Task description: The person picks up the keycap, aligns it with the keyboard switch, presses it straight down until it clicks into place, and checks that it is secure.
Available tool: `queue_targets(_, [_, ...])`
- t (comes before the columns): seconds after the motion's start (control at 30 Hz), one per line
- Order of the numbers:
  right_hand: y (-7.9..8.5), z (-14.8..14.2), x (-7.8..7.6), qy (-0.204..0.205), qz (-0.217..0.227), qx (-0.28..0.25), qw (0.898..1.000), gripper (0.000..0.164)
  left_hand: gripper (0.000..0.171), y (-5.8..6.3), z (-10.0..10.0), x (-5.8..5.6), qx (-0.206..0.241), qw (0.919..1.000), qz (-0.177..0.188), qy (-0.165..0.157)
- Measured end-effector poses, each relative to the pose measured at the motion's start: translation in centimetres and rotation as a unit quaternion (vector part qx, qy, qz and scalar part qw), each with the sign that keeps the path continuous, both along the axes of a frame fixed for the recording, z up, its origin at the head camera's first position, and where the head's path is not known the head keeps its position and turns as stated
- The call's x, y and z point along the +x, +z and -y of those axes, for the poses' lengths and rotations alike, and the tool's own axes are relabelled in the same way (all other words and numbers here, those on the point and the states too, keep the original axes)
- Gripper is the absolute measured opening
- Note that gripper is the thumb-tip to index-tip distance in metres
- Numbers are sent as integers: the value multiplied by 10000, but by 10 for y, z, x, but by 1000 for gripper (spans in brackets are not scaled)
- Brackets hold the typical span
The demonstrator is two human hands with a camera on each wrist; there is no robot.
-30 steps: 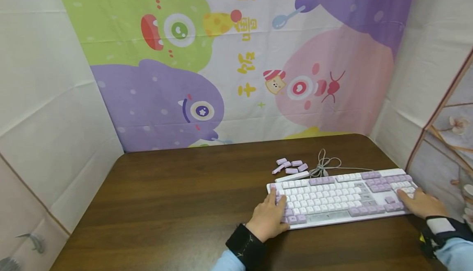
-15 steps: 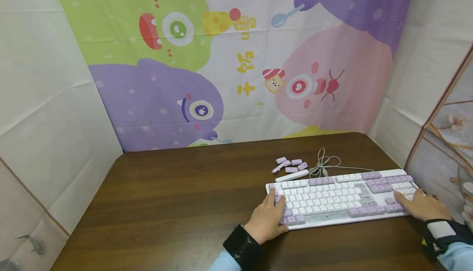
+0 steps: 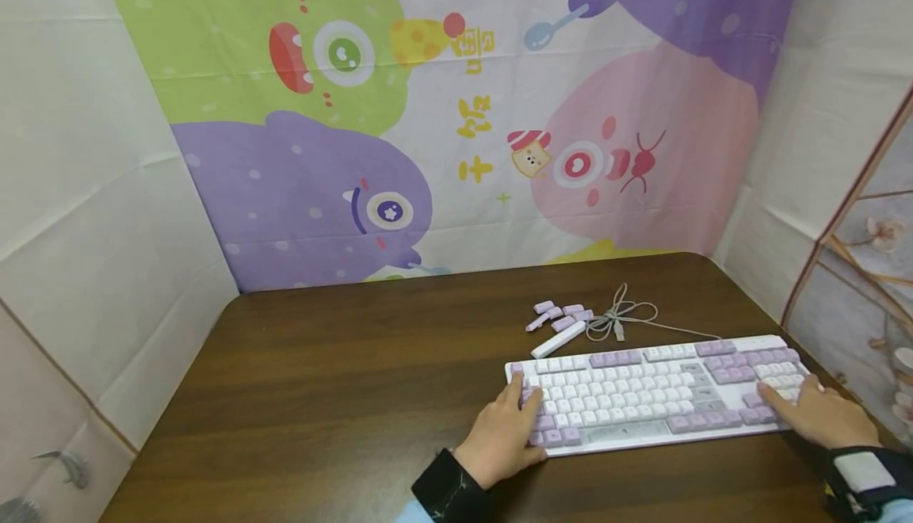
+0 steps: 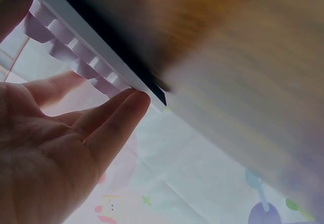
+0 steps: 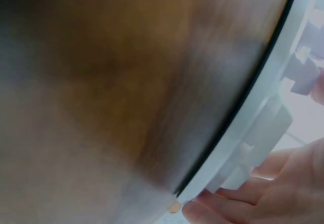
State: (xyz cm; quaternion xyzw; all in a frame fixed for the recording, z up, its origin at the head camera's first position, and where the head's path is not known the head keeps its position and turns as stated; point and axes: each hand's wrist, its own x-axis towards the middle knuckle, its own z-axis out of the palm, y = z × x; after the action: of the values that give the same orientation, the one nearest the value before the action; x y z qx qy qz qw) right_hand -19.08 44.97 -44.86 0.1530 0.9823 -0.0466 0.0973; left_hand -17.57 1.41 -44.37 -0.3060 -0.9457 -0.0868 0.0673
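A white and purple computer keyboard (image 3: 620,396) lies on the right part of the brown table, with grey patches where switches show without keycaps. My left hand (image 3: 498,432) grips its left end, thumb at the near corner and fingers along the side and over the far corner. In the left wrist view, fingertips (image 4: 139,100) meet the keyboard's white edge. At the right end, my right hand (image 3: 820,414) holds the keyboard, its thumb over the keys. The right wrist view shows that hand's fingers (image 5: 202,211) at the white rim.
Behind the keyboard's left end lie several loose purple keycaps (image 3: 563,322) and a long white keycap (image 3: 559,340). A bundled grey cable (image 3: 615,318) sits beside them. A cartoon-printed cloth (image 3: 456,214) hangs behind the brown table (image 3: 299,396), with pale cloth along both sides.
Both hands and the keyboard have shifted toward me and slightly left. The long white keycap has turned to a steeper slant, some purple keycaps have shifted, and the cable bundle has moved slightly left.
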Motion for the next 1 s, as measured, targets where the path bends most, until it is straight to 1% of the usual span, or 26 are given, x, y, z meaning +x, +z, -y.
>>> queue_targets(0.07, [-1,2,4,68,-1,45,10000,111,74,-1,3,3,-35,9999,-150,-47])
queue_targets(0.17, [-1,7,9,121,134,44,9998,112,75,-2,8,7,-83,9996,-270,-77])
queue_targets(0.27, [1,12,14,234,272,-50,9993,112,76,-2,14,10,-117,9995,-280,-65])
queue_targets(0.33, [2,16,16,228,358,-86,9991,112,76,-1,19,13,-125,9996,-243,-40])
queue_targets(0.53, [4,28,23,514,421,-112,9977,113,75,2,34,24,-38,10000,-47,-5])
queue_targets(0.6, [4,32,25,669,411,-153,9968,112,76,2,39,28,-16,10000,-34,1])
queue_targets(0.7, [5,41,29,770,431,-152,9960,111,76,3,49,33,21,10000,-34,27])
queue_targets(0.83, [6,55,34,816,320,-101,9961,109,76,1,62,38,131,9999,4,30])
queue_targets(0.93, [7,66,38,846,149,-102,9962,106,77,1,74,41,229,9997,29,12])
queue_targets(1.0, [7,74,41,856,116,-123,9962,105,77,0,81,42,281,9996,82,16])
